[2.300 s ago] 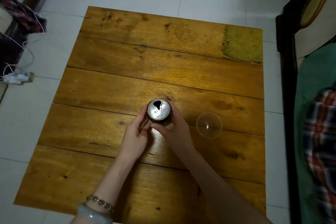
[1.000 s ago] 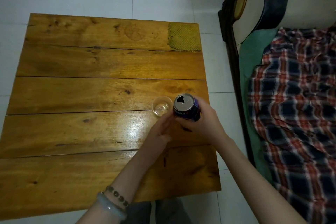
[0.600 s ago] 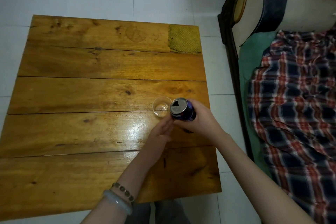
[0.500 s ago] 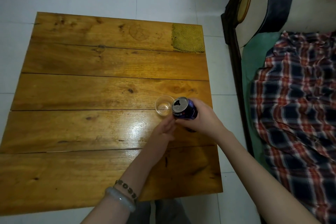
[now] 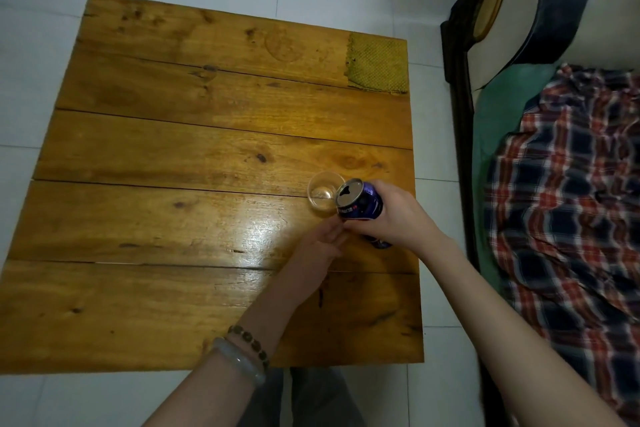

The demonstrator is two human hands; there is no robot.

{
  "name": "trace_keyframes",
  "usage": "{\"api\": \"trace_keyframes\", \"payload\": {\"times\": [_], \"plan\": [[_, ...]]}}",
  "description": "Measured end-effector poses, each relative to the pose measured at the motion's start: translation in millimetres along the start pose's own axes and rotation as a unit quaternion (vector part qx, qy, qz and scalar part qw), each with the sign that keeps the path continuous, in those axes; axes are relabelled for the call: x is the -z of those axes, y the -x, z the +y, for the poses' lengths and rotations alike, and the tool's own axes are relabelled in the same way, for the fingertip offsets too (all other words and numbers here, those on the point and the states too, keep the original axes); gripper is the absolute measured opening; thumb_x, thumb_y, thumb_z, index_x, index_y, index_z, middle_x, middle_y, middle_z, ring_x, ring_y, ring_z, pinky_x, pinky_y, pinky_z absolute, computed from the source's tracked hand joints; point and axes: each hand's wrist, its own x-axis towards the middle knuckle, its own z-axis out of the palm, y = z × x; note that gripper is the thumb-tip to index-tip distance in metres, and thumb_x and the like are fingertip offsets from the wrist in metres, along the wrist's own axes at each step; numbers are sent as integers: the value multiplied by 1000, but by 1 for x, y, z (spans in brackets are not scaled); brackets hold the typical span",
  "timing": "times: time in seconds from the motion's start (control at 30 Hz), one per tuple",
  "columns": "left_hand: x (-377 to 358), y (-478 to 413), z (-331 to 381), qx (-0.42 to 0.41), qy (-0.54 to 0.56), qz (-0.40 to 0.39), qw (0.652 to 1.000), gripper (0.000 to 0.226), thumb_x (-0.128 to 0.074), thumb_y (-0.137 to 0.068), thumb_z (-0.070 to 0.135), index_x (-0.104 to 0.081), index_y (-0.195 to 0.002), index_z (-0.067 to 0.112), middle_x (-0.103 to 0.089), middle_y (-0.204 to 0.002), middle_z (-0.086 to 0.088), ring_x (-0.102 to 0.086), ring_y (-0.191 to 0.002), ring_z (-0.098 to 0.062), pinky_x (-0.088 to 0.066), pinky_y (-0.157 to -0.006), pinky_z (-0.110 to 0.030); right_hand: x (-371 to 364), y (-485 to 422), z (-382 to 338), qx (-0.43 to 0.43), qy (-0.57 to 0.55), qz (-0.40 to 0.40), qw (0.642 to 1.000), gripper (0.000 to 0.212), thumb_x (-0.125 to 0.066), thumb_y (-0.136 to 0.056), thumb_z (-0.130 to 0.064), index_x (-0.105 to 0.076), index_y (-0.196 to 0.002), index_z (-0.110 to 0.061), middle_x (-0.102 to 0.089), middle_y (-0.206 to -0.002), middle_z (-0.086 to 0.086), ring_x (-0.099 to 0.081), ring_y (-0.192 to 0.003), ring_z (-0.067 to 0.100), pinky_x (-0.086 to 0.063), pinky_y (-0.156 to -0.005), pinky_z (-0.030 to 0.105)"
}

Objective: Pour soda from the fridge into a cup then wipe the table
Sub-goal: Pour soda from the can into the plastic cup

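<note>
Right hand (image 5: 393, 220) curled round can (image 5: 360, 203), can tilted toward cup (image 5: 320, 196); left hand (image 5: 317, 251) fingers straight, empty, tips just beside can

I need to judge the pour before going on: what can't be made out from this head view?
Head view only:
Soda stream: none seen; the tilted can overlaps the right edge of the cup.
Fill level of the cup: clear plastic, too small to tell.
Much of the can's body: wrapped by the right hand.
Fingertips of the left hand: tucked under the can and right hand; contact with the cup unclear.
Can label: too small to read.
</note>
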Motion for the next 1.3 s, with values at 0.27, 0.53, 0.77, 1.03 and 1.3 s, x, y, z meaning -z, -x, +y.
{"api": "trace_keyframes", "payload": {"times": [0.27,0.53,0.77,1.03,1.3], "plan": [[-9,0,7,9,34,15,999,67,-33,-73,-24,-56,-116,22,-61,-120,3,-54,-116,-11,-43,-88,-21,3,-7,0,-7,27,-14,1000,61,-74,-60,-59,-54,-108,-25,-60,-96,-8,-57,-85,10,-54,-73,33],[-11,-3,7,20,70,23,997,67,-29,-76,-27,-53,-121,17,-57,-123,-4,-53,-116,-16,-42,-90,-24,3,-12,0,-21,48,-32,998,65,-72,-59,-62,-53,-108,-25,-58,-97,-6,-56,-85,13,-52,-74,33],[-11,-7,6,25,81,28,996,67,-29,-76,-27,-52,-121,17,-58,-122,-2,-54,-116,-16,-44,-87,-22,5,-12,0,-30,33,-39,998,60,-73,-59,-60,-53,-104,-25,-58,-93,-6,-56,-82,13,-53,-74,35],[-10,-8,3,29,80,8,996,70,-37,-72,-20,-48,-132,14,-56,-130,-2,-52,-122,-15,-43,-89,-22,9,-13,0,-28,36,-44,998,56,-74,-60,-57,-54,-101,-23,-59,-90,-6,-57,-79,12,-54,-70,34],[-10,-11,1,33,79,20,996,67,-32,-77,-23,-48,-131,13,-56,-129,-4,-53,-120,-17,-42,-92,-24,9,-15,2,-28,44,-50,997,58,-74,-59,-58,-53,-102,-25,-59,-91,-6,-56,-80,12,-54,-70,33]]}}
